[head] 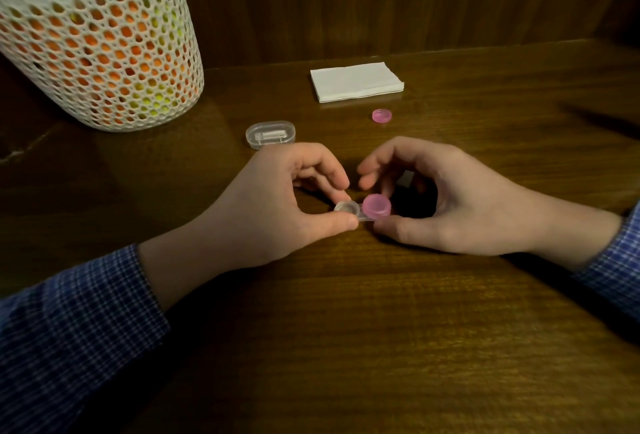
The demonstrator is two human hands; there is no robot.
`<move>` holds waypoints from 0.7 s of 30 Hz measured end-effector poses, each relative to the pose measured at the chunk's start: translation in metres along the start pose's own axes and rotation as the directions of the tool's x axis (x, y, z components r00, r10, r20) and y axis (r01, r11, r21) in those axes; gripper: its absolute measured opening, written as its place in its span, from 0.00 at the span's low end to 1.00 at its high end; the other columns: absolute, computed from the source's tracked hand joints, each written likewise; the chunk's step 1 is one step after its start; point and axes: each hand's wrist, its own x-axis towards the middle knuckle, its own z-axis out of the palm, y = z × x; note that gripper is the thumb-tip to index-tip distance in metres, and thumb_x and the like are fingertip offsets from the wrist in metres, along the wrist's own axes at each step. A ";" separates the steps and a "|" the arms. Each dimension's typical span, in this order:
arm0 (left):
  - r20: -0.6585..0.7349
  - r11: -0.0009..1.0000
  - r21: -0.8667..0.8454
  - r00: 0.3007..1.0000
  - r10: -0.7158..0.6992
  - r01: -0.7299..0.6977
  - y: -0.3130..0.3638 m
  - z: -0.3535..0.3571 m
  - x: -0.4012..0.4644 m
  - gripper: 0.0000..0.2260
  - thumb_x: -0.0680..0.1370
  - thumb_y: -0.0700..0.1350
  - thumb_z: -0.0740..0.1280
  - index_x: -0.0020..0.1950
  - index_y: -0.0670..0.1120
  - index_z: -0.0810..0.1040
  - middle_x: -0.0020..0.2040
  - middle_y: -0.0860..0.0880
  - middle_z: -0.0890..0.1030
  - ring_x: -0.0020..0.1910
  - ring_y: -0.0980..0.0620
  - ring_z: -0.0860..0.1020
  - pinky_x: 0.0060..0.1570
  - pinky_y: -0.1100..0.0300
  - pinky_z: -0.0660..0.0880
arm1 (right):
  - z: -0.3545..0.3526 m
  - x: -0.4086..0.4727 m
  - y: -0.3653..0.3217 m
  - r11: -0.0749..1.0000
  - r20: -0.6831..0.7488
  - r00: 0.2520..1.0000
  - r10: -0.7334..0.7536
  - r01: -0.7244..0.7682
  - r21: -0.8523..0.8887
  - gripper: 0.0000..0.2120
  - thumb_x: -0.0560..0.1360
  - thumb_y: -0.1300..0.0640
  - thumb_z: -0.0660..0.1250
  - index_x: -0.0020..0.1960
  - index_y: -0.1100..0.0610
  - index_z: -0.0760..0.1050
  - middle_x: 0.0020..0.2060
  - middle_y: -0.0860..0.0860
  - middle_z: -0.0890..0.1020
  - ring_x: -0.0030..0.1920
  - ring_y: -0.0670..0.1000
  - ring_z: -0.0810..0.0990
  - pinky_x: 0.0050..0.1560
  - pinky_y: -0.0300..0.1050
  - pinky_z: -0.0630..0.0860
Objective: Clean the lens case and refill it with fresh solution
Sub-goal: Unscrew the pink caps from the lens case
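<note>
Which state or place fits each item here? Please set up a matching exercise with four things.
Things:
1. lens case
2. loose pink cap
3. folded tissue
4. clear oval box

Places or states:
A. lying alone on the table, in front of the tissue
B. near the back wall, flat
C. held by left hand and right hand, one well uncapped
D. next to the mesh basket

Pairs: 1-C, 2-A, 3-B, 4-D
</note>
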 end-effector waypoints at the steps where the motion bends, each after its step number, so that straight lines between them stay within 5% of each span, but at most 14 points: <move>1: 0.001 1.000 0.004 1.000 -0.001 0.001 0.000 0.000 0.000 0.15 0.69 0.48 0.80 0.53 0.51 0.82 0.46 0.57 0.86 0.48 0.62 0.84 0.53 0.59 0.81 | 0.001 0.000 0.000 0.999 -0.011 1.000 0.002 -0.002 -0.034 0.24 0.69 0.48 0.77 0.63 0.50 0.76 0.53 0.44 0.81 0.54 0.46 0.82 0.53 0.41 0.81; 4: 0.000 1.000 0.010 1.000 -0.002 0.002 0.000 0.000 0.000 0.15 0.69 0.49 0.80 0.53 0.51 0.82 0.46 0.57 0.86 0.48 0.62 0.84 0.52 0.59 0.82 | 0.002 0.001 0.000 0.997 -0.044 0.999 -0.003 0.000 -0.071 0.24 0.68 0.46 0.77 0.62 0.50 0.77 0.49 0.44 0.82 0.52 0.45 0.82 0.52 0.41 0.81; 11: 0.003 1.000 0.018 1.000 0.002 -0.002 0.000 0.000 0.000 0.16 0.69 0.50 0.79 0.54 0.51 0.82 0.46 0.57 0.86 0.48 0.62 0.84 0.52 0.59 0.82 | -0.004 0.002 0.005 0.992 -0.010 0.998 -0.058 0.059 0.108 0.19 0.73 0.60 0.76 0.62 0.56 0.78 0.50 0.49 0.85 0.50 0.49 0.84 0.53 0.40 0.81; 16: -0.007 1.000 -0.001 1.000 -0.010 0.010 0.000 0.000 0.000 0.15 0.69 0.48 0.81 0.53 0.52 0.82 0.46 0.57 0.86 0.48 0.62 0.84 0.54 0.58 0.81 | -0.013 0.005 0.010 0.954 -0.033 0.999 -0.022 0.031 0.297 0.17 0.76 0.57 0.70 0.64 0.54 0.80 0.48 0.53 0.85 0.48 0.57 0.82 0.53 0.44 0.81; 21: -0.008 1.000 -0.017 1.000 -0.008 0.008 -0.001 0.000 -0.001 0.15 0.69 0.48 0.81 0.53 0.52 0.82 0.45 0.57 0.86 0.48 0.61 0.84 0.55 0.56 0.81 | -0.020 0.009 0.013 0.830 -0.039 0.998 0.043 -0.014 0.557 0.15 0.72 0.60 0.71 0.58 0.59 0.80 0.47 0.55 0.84 0.48 0.53 0.85 0.48 0.44 0.83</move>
